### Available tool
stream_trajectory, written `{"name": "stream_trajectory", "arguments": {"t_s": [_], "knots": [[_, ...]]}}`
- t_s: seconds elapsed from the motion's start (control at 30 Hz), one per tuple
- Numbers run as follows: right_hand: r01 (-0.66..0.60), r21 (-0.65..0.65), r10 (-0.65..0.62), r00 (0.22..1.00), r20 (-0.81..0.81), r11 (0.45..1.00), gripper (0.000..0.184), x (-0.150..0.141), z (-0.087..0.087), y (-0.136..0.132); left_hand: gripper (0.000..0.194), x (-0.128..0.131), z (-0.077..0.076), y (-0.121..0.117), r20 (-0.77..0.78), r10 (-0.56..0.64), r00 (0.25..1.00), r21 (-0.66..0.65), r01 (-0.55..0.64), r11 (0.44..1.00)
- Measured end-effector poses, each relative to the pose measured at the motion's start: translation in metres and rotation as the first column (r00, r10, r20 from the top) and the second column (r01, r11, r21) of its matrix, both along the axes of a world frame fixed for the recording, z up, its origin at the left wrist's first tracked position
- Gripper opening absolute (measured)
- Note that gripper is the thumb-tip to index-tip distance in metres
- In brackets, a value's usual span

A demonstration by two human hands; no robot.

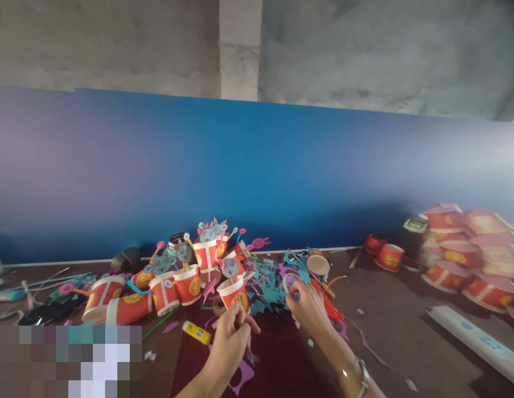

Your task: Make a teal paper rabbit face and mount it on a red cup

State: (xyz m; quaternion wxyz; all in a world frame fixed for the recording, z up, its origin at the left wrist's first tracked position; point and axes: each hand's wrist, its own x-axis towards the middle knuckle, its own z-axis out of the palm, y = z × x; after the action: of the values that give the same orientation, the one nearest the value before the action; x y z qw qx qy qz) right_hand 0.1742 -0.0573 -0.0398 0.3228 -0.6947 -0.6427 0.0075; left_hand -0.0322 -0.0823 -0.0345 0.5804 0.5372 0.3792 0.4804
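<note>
My left hand (235, 335) is closed at the front of the dark red mat (281, 359), fingers bent together; what they pinch, if anything, is hidden. Just behind it stands a red and white paper cup (232, 292) with a yellow emblem and a teal cut-paper animal face (229, 268) at its rim. A pale ring that looks like a roll of tape (289, 283) sits between the thumb and fingers of my right hand (305, 303), above teal paper scraps (269, 284). Below my left hand lies a purple paper offcut (243, 377). A yellow glue stick (197, 333) lies to its left.
Several decorated paper cups (164, 293) crowd the left and back. Stacked red cups (451, 257) stand at right, behind a white power strip (476, 334). A single red cup (389, 257) is near the blue partition (257, 177). Something orange-red (329, 301) lies beside my right wrist.
</note>
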Motion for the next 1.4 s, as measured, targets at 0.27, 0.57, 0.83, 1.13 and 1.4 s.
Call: {"name": "stream_trajectory", "arguments": {"t_s": [0.27, 0.57, 0.83, 1.13, 1.4], "knots": [[-0.396, 0.145, 0.417, 0.788, -0.454, 0.907, 0.015, -0.03, 0.006, -0.012, 0.027, 0.027, 0.002, 0.004, -0.128, 0.093, 0.987, 0.182, -0.068, 0.981], [-0.467, 0.159, 0.492, 0.799, -0.345, 0.87, 0.011, -0.038, 0.008, -0.017, 0.045, 0.025, -0.015, 0.006, -0.504, 0.269, 0.821, 0.574, 0.085, 0.814], [-0.459, 0.132, 0.477, 0.84, -0.258, 0.879, 0.012, -0.037, 0.007, -0.018, 0.044, 0.024, -0.02, 0.004, -0.447, 0.245, 0.86, 0.541, 0.043, 0.84], [-0.45, 0.083, 0.458, 0.873, -0.17, 0.889, 0.01, -0.038, 0.009, -0.021, 0.021, 0.024, -0.012, 0.007, -0.357, 0.263, 0.896, 0.439, -0.088, 0.894], [-0.473, 0.098, 0.481, 0.873, -0.082, 0.876, 0.016, -0.045, 0.016, -0.029, 0.011, 0.023, -0.014, 0.015, -0.341, 0.284, 0.896, 0.369, -0.15, 0.917]]}}
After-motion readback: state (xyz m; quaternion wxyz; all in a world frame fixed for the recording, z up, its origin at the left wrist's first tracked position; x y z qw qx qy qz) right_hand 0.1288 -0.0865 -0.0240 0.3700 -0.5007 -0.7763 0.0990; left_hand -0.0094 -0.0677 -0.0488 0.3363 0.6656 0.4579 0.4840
